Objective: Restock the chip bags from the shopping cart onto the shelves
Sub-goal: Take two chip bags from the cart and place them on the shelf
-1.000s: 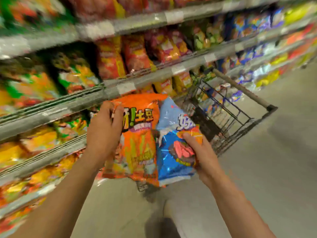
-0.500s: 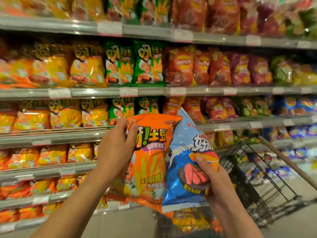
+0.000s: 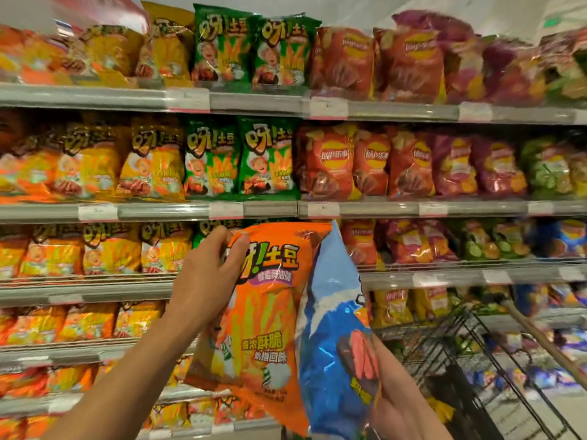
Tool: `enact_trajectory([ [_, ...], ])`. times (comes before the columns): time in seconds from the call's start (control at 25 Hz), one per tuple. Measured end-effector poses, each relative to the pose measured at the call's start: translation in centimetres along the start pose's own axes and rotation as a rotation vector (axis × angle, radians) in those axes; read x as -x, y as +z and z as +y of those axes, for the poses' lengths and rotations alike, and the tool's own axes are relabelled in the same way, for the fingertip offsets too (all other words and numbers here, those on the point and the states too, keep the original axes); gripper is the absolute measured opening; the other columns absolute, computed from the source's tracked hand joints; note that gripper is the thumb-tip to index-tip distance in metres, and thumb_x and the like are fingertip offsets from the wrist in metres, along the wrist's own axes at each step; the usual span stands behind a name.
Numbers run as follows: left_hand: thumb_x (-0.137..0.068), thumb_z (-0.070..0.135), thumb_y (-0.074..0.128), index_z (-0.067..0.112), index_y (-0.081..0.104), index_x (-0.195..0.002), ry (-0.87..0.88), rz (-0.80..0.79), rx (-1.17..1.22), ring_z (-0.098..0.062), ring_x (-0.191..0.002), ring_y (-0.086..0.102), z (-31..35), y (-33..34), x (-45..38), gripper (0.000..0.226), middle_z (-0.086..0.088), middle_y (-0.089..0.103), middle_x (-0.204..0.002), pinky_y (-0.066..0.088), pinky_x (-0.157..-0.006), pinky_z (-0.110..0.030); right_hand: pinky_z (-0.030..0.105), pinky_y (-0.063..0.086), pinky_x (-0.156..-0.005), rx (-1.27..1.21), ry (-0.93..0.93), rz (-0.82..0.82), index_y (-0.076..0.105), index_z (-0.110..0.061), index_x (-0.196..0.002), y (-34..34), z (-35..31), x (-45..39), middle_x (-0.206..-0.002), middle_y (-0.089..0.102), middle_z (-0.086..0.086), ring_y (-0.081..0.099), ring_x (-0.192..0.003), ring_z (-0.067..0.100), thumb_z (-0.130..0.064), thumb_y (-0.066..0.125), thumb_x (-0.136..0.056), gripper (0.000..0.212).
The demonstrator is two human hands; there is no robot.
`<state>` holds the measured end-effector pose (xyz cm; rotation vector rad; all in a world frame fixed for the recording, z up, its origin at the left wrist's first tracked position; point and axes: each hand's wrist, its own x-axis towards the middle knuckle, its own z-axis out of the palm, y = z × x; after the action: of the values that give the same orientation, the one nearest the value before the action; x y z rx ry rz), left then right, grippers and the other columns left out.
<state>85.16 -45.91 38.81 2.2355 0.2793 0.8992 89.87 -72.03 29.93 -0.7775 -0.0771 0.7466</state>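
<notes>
Before Lay's-stocked shelves (image 3: 381, 209), left hand (image 3: 203, 281) grips orange bag (image 3: 263, 312).

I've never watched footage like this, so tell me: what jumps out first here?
Two shiny foil chip bags fill the middle foreground: a bright orange bag printed with potato sticks, gripped near its top by the left hand, and a glossy blue bag beside it, held low by the right hand. Behind them rise grey metal shelves packed with yellow, green and red bags; a black wire shopping cart sits lower right.

Held bags: one orange bag (image 3: 270, 315), one blue bag (image 3: 333, 338) (shelved bags uncounted).
</notes>
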Motion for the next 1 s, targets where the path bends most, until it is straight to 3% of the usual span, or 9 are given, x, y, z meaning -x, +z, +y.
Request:
enact_trajectory([
  [0.08, -0.101, 0.051, 0.045, 0.011, 0.042, -0.081, -0.024, 0.018, -0.016, -0.032, -0.063, 0.050, -0.2, 0.8, -0.7, 0.045, -0.023, 0.052, -0.074, 0.034, -0.053, -0.040, 0.030, 0.054, -0.042, 0.084, 0.010, 0.011, 0.072, -0.004, -0.058, -0.5, -0.9, -1.8, -0.054, 0.065, 0.012, 0.064, -0.044, 0.020, -0.037, 0.065, -0.082, 0.041],
  [0.16, -0.101, 0.049, 0.046, 0.014, 0.040, -0.079, -0.067, 0.056, -0.037, -0.016, -0.060, 0.053, -1.2, 0.4, -1.1, 0.043, -0.015, 0.050, -0.069, 0.035, -0.051, -0.033, 0.036, 0.056, -0.044, 0.136, 0.013, 0.001, 0.067, 0.009, -0.082, 0.6, -1.7, -3.8, -0.067, 0.068, 0.024, 0.068, -0.054, 0.030, -0.036, 0.073, -0.070, 0.046],
  [0.24, -0.101, 0.048, 0.047, 0.019, 0.039, -0.076, -0.110, 0.105, -0.076, -0.012, -0.059, 0.052, -2.6, -1.0, -1.4, 0.040, -0.006, 0.048, -0.065, 0.037, -0.052, -0.038, 0.057, 0.060, -0.064, 0.192, -0.030, -0.010, 0.061, 0.006, -0.115, 2.3, -1.9, -5.9, -0.103, 0.066, 0.039, 0.069, -0.087, 0.048, -0.036, 0.077, -0.068, 0.065],
  [0.32, -0.101, 0.047, 0.049, 0.022, 0.036, -0.073, -0.134, 0.166, -0.158, -0.020, -0.058, 0.046, -4.2, -3.3, -1.4, 0.040, -0.004, 0.044, -0.062, 0.034, -0.054, -0.042, 0.078, 0.045, -0.086, 0.251, -0.120, -0.015, 0.060, -0.009, -0.129, 4.5, -1.7, -7.6, -0.126, 0.057, 0.040, 0.059, -0.111, 0.053, -0.034, 0.079, -0.072, 0.065],
  [0.4, -0.100, 0.046, 0.051, 0.021, 0.036, -0.072, -0.151, 0.249, -0.236, -0.021, -0.057, 0.043, -6.1, -6.3, -1.1, 0.040, -0.002, 0.042, -0.059, 0.031, -0.054, -0.043, 0.074, 0.048, -0.087, 0.322, -0.192, -0.057, 0.057, -0.014, -0.134, 7.4, -0.5, -9.5, -0.121, 0.069, 0.022, 0.067, -0.109, 0.043, -0.031, 0.079, -0.074, 0.067],
  [0.48, -0.100, 0.047, 0.051, 0.020, 0.038, -0.073, -0.176, 0.318, -0.295, -0.022, -0.059, 0.046, -8.3, -9.6, -0.7, 0.040, -0.002, 0.045, -0.059, 0.031, -0.054, -0.042, 0.047, 0.061, -0.067, 0.431, -0.260, -0.076, 0.056, -0.014, -0.136, 10.9, 1.2, -10.8, -0.096, 0.077, 0.004, 0.075, -0.082, 0.020, -0.032, 0.081, -0.069, 0.074],
  [0.56, -0.100, 0.047, 0.051, 0.021, 0.036, -0.073, -0.172, 0.379, -0.338, -0.023, -0.058, 0.047, -10.4, -13.5, -0.2, 0.041, -0.002, 0.045, -0.058, 0.031, -0.053, -0.042, 0.035, 0.060, -0.062, 0.486, -0.304, -0.105, 0.058, -0.021, -0.133, 15.0, 3.6, -11.6, -0.095, 0.077, 0.004, 0.074, -0.075, 0.015, -0.032, 0.084, -0.061, 0.077],
  [0.72, -0.100, 0.048, 0.051, 0.023, 0.033, -0.071, -0.177, 0.483, -0.369, -0.027, -0.057, 0.046, -15.0, -23.2, 1.0, 0.042, 0.001, 0.043, -0.057, 0.028, -0.050, -0.041, 0.061, 0.049, -0.099, 0.525, -0.339, -0.212, 0.057, -0.030, -0.133, 23.6, 10.0, -12.7, -0.123, 0.071, 0.005, 0.068, -0.113, 0.028, -0.034, 0.090, -0.063, 0.078],
  [1.0, -0.098, 0.046, 0.054, 0.024, 0.044, -0.076, -0.117, 0.701, -0.390, -0.038, -0.076, 0.062, -21.7, -45.5, 0.0, 0.032, -0.001, 0.058, -0.064, 0.041, -0.060, -0.044, 0.064, 0.042, -0.105, 0.512, -0.393, -0.405, 0.061, -0.027, -0.128, 43.0, 21.7, -15.3, -0.121, 0.072, 0.007, 0.066, -0.116, 0.033, -0.027, 0.084, -0.064, 0.068],
])
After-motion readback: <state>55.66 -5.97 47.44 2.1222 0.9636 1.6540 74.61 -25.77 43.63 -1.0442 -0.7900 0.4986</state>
